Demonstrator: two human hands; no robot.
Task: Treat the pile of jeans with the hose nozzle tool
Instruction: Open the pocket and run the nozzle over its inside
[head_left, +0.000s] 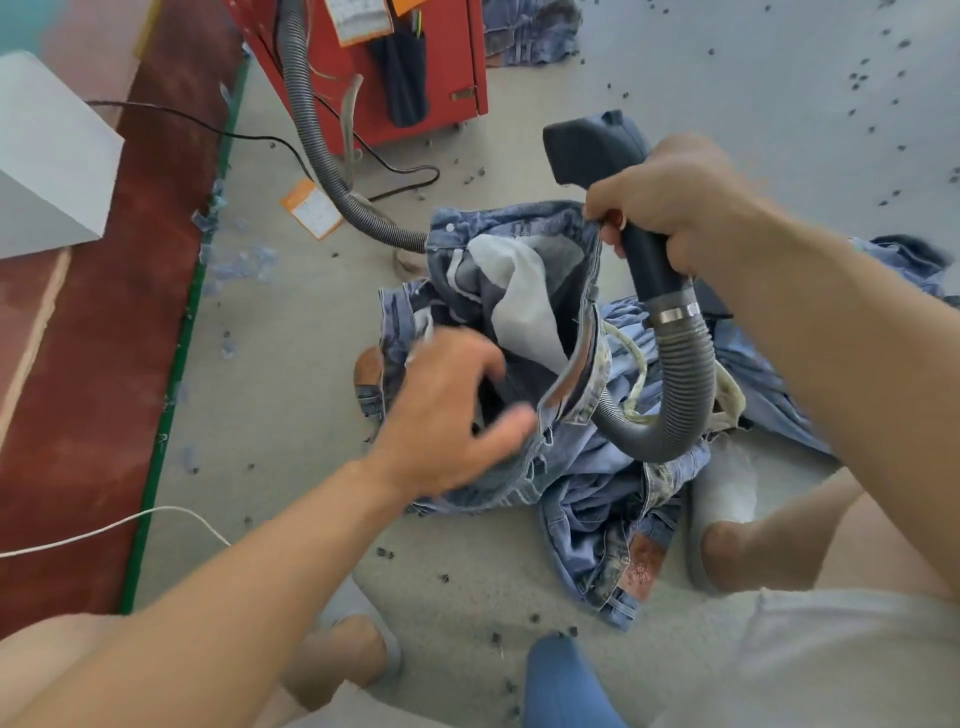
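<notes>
While we look down at the floor (291, 415), our right hand (670, 202) sits at about two o'clock from the frame's centre, fingers curled tight round the dark handle of the hose nozzle tool (597, 150). The same hand also pinches the waistband edge of a pair of jeans (519, 249), so that pair hangs open just at nine o'clock from the hand, its pale pocket lining (524, 301) showing inside. The nozzle's broad dark head points up and away, toward eleven o'clock of the hand, above the held waistband and not touching the fabric.

Our left hand (452, 421) is at about seven o'clock from the right one, blurred. Its fingers seem loosely spread and reach into the opening of the held jeans; we cannot tell whether they grip the cloth or only touch it.

From the handle the grey ribbed hose (680, 379) drops toward six o'clock, loops over the pile of jeans (597, 499), and passes behind the held pair. It reappears at ten o'clock and climbs to a red cabinet (447, 67) at twelve o'clock. The pile lies directly below both hands, spreading toward four o'clock.

Small dark scraps (857, 78) dot the floor at one o'clock. An orange tag (311, 208) lies at ten o'clock, beside the hose.
</notes>
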